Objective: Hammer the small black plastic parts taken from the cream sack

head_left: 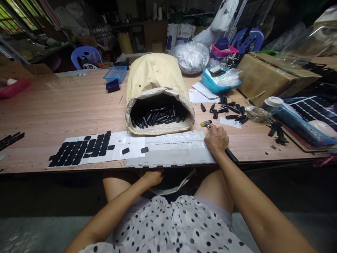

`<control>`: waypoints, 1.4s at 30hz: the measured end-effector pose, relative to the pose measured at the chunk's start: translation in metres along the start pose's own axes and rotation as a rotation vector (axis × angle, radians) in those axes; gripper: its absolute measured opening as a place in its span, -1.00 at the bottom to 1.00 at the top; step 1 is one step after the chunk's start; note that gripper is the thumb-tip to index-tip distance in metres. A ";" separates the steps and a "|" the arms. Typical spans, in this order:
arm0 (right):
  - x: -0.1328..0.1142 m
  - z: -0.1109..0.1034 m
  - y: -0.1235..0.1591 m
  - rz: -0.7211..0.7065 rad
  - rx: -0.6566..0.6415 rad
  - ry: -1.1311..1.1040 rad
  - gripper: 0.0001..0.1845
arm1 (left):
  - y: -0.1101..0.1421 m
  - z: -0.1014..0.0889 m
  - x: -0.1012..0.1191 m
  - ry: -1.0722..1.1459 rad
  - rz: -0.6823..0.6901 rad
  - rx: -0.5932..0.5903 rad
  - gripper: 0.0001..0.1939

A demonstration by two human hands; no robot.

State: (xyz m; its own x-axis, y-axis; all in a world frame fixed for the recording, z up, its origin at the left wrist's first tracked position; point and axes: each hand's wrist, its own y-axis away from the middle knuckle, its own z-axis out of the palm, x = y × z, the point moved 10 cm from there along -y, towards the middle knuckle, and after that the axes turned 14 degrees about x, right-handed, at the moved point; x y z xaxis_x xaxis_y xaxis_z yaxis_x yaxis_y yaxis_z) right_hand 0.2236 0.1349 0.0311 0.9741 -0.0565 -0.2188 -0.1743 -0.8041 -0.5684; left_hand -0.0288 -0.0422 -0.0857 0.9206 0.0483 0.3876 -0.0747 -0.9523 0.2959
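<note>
My right hand (217,140) is closed around a small hammer (231,155) at the table's front edge. The hammer's yellow-faced head shows beyond my fingers, its black handle behind them. Just below the edge, my left hand (154,178) looks curled closed; its fingertips and anything in them are hidden. Between and above my hands lies a grey board (171,157) with clear film on it. Left of it, a white sheet (118,140) carries rows of black rounded pads (70,153) and two loose ones. An open cream sack (155,72) holds many black tapered pieces (160,116).
More black pieces (226,107) lie scattered right of the sack. Farther right are a blue tray (302,123), a cardboard box (268,75) and a turquoise basket (219,84). Behind, to the left, stand a light-blue basket (116,73) and a dark-blue box (112,86).
</note>
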 end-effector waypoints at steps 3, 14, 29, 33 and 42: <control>0.001 0.002 0.001 -0.009 0.021 -0.005 -0.62 | 0.034 -0.007 0.049 0.237 0.221 -0.441 -0.66; -0.001 0.003 0.001 -0.007 -0.013 -0.002 -0.62 | -0.109 -0.222 -0.029 0.196 -0.260 0.816 -0.79; -0.005 0.003 0.001 -0.015 -0.049 0.080 -0.60 | -0.084 -0.205 0.013 0.160 -0.102 0.747 -0.81; -0.004 0.005 0.001 -0.013 -0.043 0.085 -0.60 | -0.091 -0.161 0.075 0.186 0.133 0.497 -0.78; -0.008 -0.001 0.001 0.004 -0.074 0.066 -0.59 | -0.109 -0.125 0.092 0.181 0.095 0.478 -0.75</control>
State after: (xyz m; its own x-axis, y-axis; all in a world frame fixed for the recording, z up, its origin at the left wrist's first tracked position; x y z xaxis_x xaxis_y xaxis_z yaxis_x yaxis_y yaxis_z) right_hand 0.2153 0.1341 0.0332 0.9811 -0.0969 -0.1673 -0.1698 -0.8454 -0.5065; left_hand 0.0165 0.1042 0.0270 0.8338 -0.0336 0.5510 0.0681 -0.9842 -0.1632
